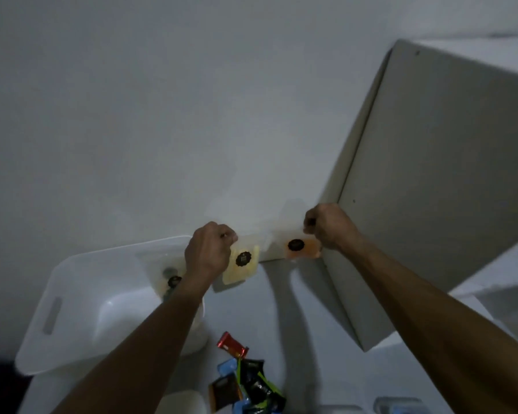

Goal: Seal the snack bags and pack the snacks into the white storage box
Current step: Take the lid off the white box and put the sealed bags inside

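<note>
**packrat_92:** so how far along is this, going left to right?

**tidy_tom:** Early-ish, I'd say. The white storage box (81,297) sits under and to the left of the left hand (208,249), and there's already at least one clear bag with a black sticker (174,280) lying inside it, partly hidden by the forearm. So some packing looks done.

**packrat_92:** and the hands?

**tidy_tom:** Left hand is curled tight, pinching the top corner of a yellow snack bag (241,265) that hangs just below its knuckles. Right hand (329,225) is also curled, pinching the top of an orange snack bag (301,248) just under it. Both bags are up in the air, apart from each other. Can't tell if their tops are sealed, too dim and blurry.

**packrat_92:** what's left?

**tidy_tom:** Those two still need to go in the box, plus the heap of small wrapped snacks (245,380) on the table, below and between the two grips. I'd guess less than half done.
</note>
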{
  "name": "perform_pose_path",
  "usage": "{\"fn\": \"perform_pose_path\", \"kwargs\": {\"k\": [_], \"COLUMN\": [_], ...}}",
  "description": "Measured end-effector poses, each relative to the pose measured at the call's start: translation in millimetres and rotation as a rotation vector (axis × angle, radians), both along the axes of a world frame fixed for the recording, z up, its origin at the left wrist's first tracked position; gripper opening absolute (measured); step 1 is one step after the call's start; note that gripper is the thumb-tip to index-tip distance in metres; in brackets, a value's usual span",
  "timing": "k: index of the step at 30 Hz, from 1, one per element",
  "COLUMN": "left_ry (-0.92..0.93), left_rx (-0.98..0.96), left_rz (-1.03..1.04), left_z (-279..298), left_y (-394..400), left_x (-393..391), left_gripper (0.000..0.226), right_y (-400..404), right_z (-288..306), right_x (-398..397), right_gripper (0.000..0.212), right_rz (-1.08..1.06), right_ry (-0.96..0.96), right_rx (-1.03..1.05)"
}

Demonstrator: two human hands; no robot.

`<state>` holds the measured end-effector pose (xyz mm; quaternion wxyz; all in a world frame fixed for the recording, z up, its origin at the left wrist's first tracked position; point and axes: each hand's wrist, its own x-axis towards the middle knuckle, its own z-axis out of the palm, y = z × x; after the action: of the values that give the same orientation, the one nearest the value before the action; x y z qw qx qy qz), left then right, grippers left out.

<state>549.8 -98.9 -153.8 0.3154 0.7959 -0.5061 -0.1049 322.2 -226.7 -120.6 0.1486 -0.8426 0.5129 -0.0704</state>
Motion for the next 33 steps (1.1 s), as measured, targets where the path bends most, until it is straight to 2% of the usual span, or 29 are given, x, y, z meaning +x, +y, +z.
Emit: {"fn": "perform_pose_path", "kwargs": {"k": [8, 15, 22, 26, 29, 33], "left_ry": [0.009, 0.076, 0.130, 0.165, 0.176, 0.199], "left_rx": [-0.149, -0.222, -0.196, -0.151, -0.118, -0.073], "left_rz": [0.101, 0.176, 0.191, 0.191, 0.175, 0.139], "left_z": [91.3, 117.8, 95.6, 77.7, 62.3, 38.0], "left_y": [86.0, 165.9, 181.3, 172.3, 160.3, 143.2], "left_x": [76.6, 141.4, 173.6, 188.3, 196.7, 195.8], "left_gripper": [0.012, 0.009, 0.011, 0.010, 0.011, 0.013], "right_y": [103.7, 191.4, 224.4, 218.1, 207.6, 195.8], "right_z": [128.4, 171.3, 146.9, 110.4, 79.3, 39.2], "right_x": [42.5, 113.6, 177.5, 204.5, 217.5, 226.2], "right_gripper": [0.003, 0.006, 0.012, 0.011, 0.010, 0.013], "right_rz": [0.086, 0.136, 0.218, 0.288, 0.285, 0.260], "right_ry": [0.051, -0.047, -0.048, -0.004, -0.046, -0.014], "right_rx": [-0.187, -0.224, -0.196, -0.147, -0.110, -0.152]}}
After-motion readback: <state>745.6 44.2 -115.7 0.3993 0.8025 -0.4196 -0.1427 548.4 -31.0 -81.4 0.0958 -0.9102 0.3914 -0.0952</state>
